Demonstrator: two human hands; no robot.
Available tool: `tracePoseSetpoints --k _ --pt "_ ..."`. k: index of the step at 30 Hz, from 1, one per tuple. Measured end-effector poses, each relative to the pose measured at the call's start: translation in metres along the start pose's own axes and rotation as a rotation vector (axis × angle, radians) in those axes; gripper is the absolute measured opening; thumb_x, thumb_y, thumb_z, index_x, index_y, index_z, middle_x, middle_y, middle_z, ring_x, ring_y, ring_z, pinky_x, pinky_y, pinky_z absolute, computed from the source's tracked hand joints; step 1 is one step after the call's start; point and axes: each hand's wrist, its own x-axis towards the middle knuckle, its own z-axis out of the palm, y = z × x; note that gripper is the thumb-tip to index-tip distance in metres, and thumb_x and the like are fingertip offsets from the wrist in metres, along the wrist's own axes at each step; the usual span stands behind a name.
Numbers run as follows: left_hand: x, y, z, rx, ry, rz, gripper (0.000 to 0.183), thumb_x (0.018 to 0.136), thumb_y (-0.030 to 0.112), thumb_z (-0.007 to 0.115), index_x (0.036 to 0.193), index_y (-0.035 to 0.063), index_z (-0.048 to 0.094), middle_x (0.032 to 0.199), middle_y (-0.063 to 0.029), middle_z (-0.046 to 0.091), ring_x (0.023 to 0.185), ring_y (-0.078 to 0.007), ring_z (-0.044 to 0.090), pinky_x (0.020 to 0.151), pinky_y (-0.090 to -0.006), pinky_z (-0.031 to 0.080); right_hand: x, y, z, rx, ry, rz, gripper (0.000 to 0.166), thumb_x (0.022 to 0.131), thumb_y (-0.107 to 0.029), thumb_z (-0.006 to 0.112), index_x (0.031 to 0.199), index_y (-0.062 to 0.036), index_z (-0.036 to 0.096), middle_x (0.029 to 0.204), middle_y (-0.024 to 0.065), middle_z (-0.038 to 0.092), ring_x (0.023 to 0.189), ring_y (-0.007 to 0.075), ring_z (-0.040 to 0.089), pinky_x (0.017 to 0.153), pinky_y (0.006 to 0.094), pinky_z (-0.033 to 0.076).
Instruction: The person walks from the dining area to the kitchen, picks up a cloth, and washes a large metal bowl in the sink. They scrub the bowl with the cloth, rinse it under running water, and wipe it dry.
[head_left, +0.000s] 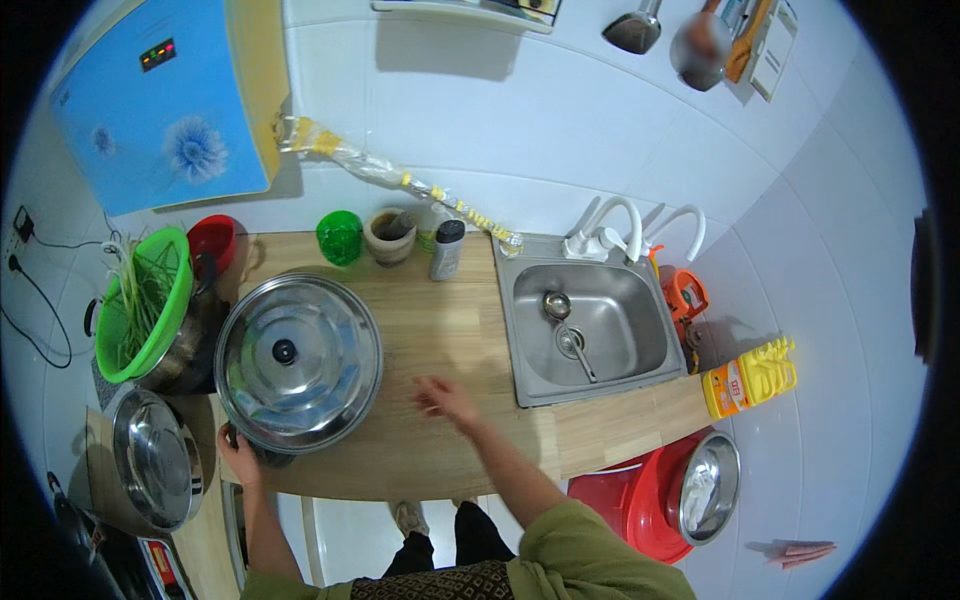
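A wide pot under a domed lid (330, 382) of metal and glass, with a black knob, stands on the wooden counter (450, 330). My left hand (241, 456) grips a dark side handle at the pot's near left; the fingers are partly hidden under the rim. To the right of the lid, my right hand (444, 401) hovers over the bare wood. Its fingers are apart, slightly blurred, and nothing is in them. The lid hides most of the pot's body.
At left, a green basket (182, 300) of leafy stalks rests on a dark pot (199, 337), near another lidded pan (154, 457). Behind are a stone mortar (390, 251) and a bottle (448, 251). A ladle (557, 305) lies in the steel sink (525, 386).
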Motion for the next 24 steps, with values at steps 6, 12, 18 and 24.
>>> tracePoseSetpoints --k 6,12,18,24 --pt "-0.015 0.035 -0.008 0.513 0.087 0.256 0.032 0.080 0.010 0.048 0.108 -0.0045 0.042 0.104 -0.0206 0.047 0.097 -0.0352 0.044 0.083 -0.0392 0.035 -0.028 0.040 -0.230 -0.996 1.006 -0.035 0.027 0.079 -0.029 0.051 0.092 -0.0062 0.058 0.085 0.0095 0.060 0.083 0.0250 0.056 0.069 0.0336 0.043" --pt "-0.070 0.105 0.015 0.483 0.314 0.403 0.027 0.083 0.014 0.046 0.104 -0.0029 0.045 0.098 -0.0175 0.048 0.090 -0.0309 0.045 0.080 -0.0378 0.035 -0.043 0.025 -0.288 -1.344 0.769 0.548 0.029 0.078 -0.032 0.049 0.096 -0.0108 0.056 0.100 0.0091 0.057 0.096 0.0243 0.050 0.078 0.0397 0.039" --pt "-0.110 0.166 0.065 0.339 0.320 0.593 0.022 0.083 0.009 0.045 0.101 -0.0034 0.045 0.096 -0.0145 0.048 0.088 -0.0263 0.046 0.079 -0.0334 0.036 -0.011 0.055 -0.323 -1.162 0.712 0.423 0.032 0.079 -0.033 0.047 0.095 -0.0052 0.052 0.091 0.0099 0.058 0.079 0.0219 0.055 0.067 0.0352 0.041" --pt "-0.138 0.211 0.088 0.092 0.222 0.470 0.020 0.084 0.007 0.045 0.101 -0.0025 0.045 0.098 -0.0122 0.046 0.091 -0.0233 0.044 0.082 -0.0324 0.033 -0.043 0.034 -0.360 0.754 0.125 0.119 0.027 0.084 -0.027 0.041 0.091 -0.0028 0.048 0.055 -0.0024 0.034 0.047 0.0097 0.032 0.043 0.0228 0.026"
